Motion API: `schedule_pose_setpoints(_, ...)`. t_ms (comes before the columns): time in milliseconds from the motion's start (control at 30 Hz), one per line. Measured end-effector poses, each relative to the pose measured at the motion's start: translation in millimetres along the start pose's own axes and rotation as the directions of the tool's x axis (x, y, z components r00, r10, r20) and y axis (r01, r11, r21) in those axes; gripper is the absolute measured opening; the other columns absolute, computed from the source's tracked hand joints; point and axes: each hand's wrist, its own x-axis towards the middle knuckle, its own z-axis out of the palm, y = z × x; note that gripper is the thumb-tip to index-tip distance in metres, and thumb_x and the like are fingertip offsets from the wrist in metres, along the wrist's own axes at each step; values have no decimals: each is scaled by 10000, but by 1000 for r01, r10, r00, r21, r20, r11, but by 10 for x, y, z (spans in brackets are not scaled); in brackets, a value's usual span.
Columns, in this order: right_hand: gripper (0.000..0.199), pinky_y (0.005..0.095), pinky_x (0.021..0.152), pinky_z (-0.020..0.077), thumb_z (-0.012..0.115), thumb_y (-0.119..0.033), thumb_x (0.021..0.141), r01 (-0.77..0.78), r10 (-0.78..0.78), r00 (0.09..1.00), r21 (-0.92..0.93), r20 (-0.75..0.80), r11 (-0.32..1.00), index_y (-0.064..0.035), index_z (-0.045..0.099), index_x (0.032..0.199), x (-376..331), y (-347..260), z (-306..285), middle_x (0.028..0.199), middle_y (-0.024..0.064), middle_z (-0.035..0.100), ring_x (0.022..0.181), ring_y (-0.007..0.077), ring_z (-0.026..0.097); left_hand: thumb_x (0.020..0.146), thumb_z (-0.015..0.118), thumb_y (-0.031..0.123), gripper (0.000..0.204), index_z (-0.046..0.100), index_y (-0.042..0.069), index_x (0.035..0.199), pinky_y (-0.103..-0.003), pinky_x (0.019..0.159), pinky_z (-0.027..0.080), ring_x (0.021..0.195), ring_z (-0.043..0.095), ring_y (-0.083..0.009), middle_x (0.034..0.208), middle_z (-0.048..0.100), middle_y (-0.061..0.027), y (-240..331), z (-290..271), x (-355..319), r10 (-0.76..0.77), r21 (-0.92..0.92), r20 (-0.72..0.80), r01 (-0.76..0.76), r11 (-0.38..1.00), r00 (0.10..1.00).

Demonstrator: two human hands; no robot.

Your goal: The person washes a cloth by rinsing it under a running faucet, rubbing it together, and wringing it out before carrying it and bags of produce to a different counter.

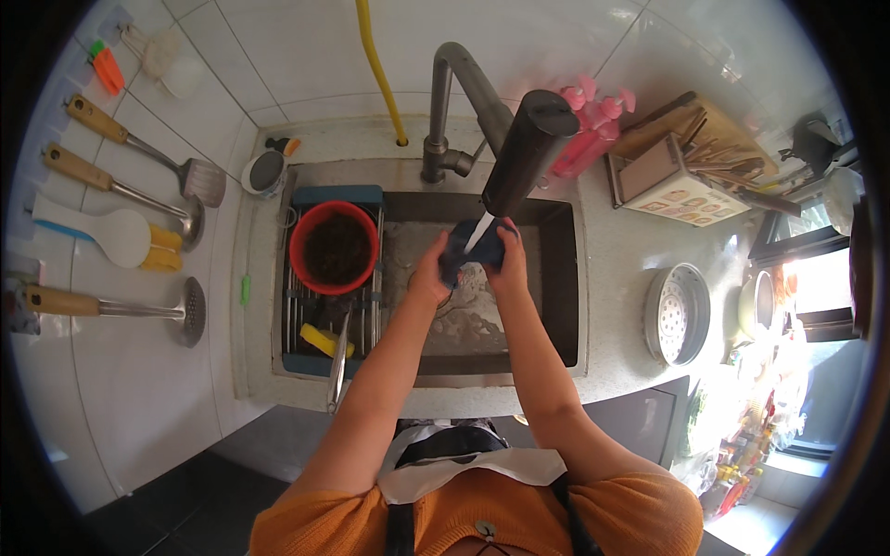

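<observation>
Hands, the left hand point(432, 269) and the right hand point(509, 261), gripped opposite sides of a dark blue item point(460, 248), its exact kind unclear, in the faucet's point(529, 148) water stream point(479, 231), over the sink point(560, 264). Leftward, a red bowl point(295, 246) with dark contents sat on a drying rack point(337, 195). Pink pump bottles point(589, 141) and a round perforated pan point(655, 320) stood rightward on the desk point(616, 287).
</observation>
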Motion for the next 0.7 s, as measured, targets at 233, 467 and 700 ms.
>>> schedule_pose_setpoints(233,252,301,796,416,644,-133,706,604,-501,768,-709,398,364,-48,577,934,-588,404,89,900,98,581,867,227,560,810,550,338,258,535,81,807,-285,556,410,632,502,-122,731,529,-17,-44,75,97,266,201,-65,-248,948,962)
schedule_pose_setpoints(467,219,336,707,429,626,-225,733,336,-488,870,-815,76,472,-29,569,812,-89,162,101,820,143,572,732,280,553,845,482,363,347,538,60,684,-296,513,376,563,443,-112,650,485,-8,-268,355,97,268,335,-280,-168,927,922)
schedule_pose_setpoints(700,259,398,701,430,608,-257,737,451,-539,796,-864,277,222,-38,565,870,-280,453,137,839,185,568,751,371,551,871,396,361,337,536,55,851,-285,584,412,662,512,-143,736,532,-42,-191,-420,509,236,553,-180,-100,827,955)
